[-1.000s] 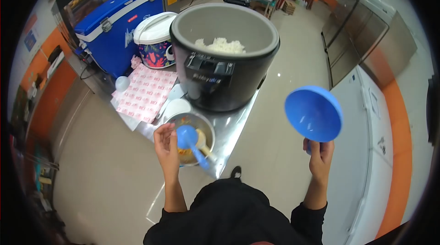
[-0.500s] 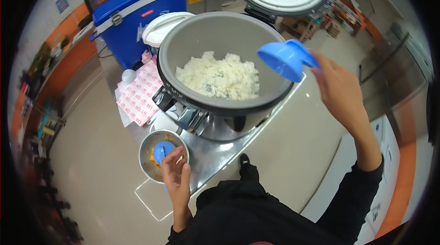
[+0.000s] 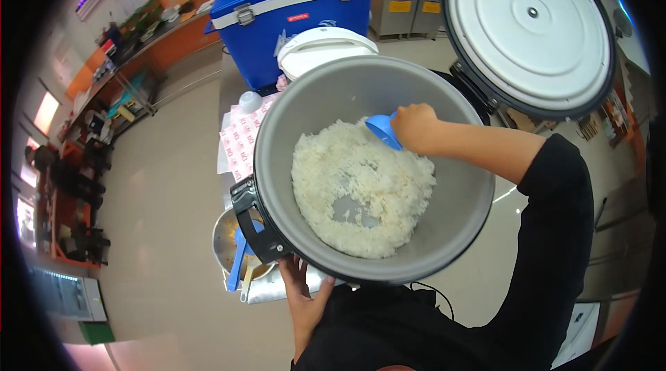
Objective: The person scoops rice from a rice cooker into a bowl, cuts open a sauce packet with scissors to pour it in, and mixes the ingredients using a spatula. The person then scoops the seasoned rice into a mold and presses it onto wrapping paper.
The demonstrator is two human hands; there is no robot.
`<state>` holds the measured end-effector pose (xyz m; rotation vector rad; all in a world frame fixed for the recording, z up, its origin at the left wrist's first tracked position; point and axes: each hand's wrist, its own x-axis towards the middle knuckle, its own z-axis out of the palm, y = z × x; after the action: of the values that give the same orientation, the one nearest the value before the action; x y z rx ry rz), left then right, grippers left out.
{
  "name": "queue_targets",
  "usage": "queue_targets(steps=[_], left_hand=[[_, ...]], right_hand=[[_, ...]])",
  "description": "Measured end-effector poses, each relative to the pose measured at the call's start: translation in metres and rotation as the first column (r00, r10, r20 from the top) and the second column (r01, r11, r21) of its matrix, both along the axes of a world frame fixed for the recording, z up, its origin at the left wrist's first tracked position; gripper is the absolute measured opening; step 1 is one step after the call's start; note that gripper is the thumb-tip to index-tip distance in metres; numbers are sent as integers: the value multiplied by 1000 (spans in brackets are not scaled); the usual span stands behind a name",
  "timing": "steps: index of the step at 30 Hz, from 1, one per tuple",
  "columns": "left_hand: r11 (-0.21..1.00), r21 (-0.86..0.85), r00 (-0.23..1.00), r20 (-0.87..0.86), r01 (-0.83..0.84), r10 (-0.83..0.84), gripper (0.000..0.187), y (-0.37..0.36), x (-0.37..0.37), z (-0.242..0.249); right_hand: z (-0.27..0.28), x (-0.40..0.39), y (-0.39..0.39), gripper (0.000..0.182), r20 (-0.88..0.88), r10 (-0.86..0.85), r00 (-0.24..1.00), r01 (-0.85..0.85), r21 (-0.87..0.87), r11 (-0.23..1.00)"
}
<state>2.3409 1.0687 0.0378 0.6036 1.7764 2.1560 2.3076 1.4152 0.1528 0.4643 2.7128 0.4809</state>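
Observation:
A large grey-walled rice cooker stands before me with white rice in its pot. My right hand is closed on a blue scoop, which touches the far part of the rice. The scoop's handle is hidden in my fist. Against the cooker's near outer side, just below its black handle, rests my left hand, thumb apart from the fingers and fingertips partly hidden. Close to it, a metal bowl holds orange-stained food remains and a blue ladle-like utensil.
The cooker's white lid stands raised at the right. Behind the pot are a white-lidded container and a blue cooler box. Printed pink-and-white paper and a small white rounded object lie to the left.
My right hand has brought the scoop from beside the rim down into the pot onto the rice. My left hand has moved from the bowl to the cooker's side. The view has shifted closer over the pot.

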Motion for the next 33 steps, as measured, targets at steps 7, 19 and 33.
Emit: queue_targets(steps=[7, 19, 33], left_hand=[[978, -208, 998, 59, -21, 34, 85, -2, -9, 2], [913, -406, 992, -122, -31, -20, 75, -16, -16, -15], [946, -321, 992, 93, -51, 85, 78, -16, -15, -20]], right_hand=[[-6, -36, -2, 23, 229, 46, 972, -27, -84, 996], [-16, -13, -64, 21, 267, 128, 955, 46, -562, 826], [36, -11, -51, 22, 410, 150, 899, 241, -752, 613]])
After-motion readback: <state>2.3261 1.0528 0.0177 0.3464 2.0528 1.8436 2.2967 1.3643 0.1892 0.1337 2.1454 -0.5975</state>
